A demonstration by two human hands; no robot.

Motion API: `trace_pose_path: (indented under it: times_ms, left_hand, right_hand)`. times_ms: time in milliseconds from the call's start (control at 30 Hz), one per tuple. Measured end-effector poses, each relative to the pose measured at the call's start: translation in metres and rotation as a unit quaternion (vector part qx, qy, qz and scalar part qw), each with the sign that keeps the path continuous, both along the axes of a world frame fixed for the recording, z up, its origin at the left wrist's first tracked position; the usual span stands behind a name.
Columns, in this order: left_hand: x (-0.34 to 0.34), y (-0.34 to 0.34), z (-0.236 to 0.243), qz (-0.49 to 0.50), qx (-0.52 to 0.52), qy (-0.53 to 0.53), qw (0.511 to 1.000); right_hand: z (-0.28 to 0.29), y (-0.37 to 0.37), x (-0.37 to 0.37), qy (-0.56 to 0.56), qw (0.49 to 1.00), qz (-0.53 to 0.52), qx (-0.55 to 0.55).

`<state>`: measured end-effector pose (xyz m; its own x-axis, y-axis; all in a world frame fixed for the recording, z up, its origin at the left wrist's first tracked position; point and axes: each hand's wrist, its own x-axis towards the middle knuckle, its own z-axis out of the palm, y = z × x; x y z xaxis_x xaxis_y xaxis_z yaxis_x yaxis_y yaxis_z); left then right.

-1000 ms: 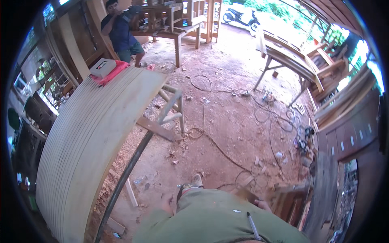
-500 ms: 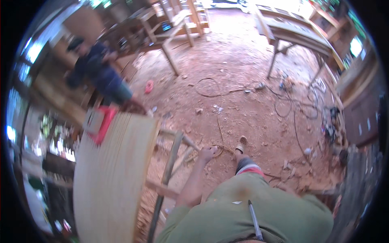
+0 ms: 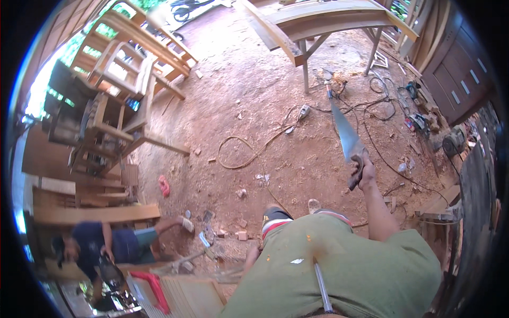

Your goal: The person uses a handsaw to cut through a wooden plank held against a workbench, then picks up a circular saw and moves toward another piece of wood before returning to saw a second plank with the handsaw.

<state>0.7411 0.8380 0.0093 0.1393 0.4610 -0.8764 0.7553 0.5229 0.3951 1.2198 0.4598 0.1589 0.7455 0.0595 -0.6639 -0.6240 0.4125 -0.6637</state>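
Grey steel and a dark wooden grip make up the tapered handsaw (image 3: 347, 139) that the right hand (image 3: 365, 170) holds out ahead of the body, fingers wrapped tight round the handle at the lower end, the blade slanting up and to the left above the ground. The left hand (image 3: 253, 253) shows only in part beside the green shirt (image 3: 339, 270), low on the left of the body; whether it is spread or closed I cannot tell.

Below the saw lies a reddish dirt floor (image 3: 249, 79) strewn with sawdust, wood chips and small offcuts. A long pale cable (image 3: 249, 148) loops across it, and darker cords (image 3: 384, 103) tangle near the legs of a pale wooden trestle bench (image 3: 318, 16) at the top of the view. Power tools (image 3: 424, 122) sit on the ground to the right, near a dark panelled wooden cabinet (image 3: 458, 58). At the left stand unfinished wooden chair frames (image 3: 122, 69) and a stack of planks (image 3: 90, 212).

At the lower left another person in a dark blue shirt (image 3: 103, 246) bends beside a ribbed pale wooden panel (image 3: 191, 297) with a red cloth (image 3: 154, 289) on it. A pen (image 3: 321, 286) is clipped at the shirt's back.
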Motion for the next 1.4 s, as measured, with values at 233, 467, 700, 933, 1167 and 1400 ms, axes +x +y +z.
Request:
trace_pose_path:
  times_ms: [233,467,700,933,1167,1400]
  left_hand:
    - [0.151,0.164,-0.021,-0.166,0.022,0.019,0.986]
    - [0.394,0.379,-0.005,-0.398,0.133,-0.003,0.908]
    - [0.670,0.483,0.074,-0.285,0.179,-0.085,0.938]
    - [0.918,0.409,0.112,-0.479,0.307,-0.277,0.774]
    - [1.065,0.211,0.267,-0.446,0.393,-0.571,0.566]
    - [1.122,0.134,0.209,-0.549,0.234,-0.560,0.574]
  right_hand:
    - [0.069,0.117,0.070,-0.128,0.964,-0.152,0.177]
    - [0.107,0.227,0.100,-0.193,0.918,-0.249,0.239]
    - [0.115,0.268,0.126,-0.190,0.903,-0.336,0.188]
    - [0.087,0.269,0.205,-0.103,0.869,-0.476,0.091]
    - [0.052,0.292,0.152,-0.011,0.770,-0.632,0.085]
    - [0.025,0.388,0.084,0.056,0.667,-0.742,0.041]
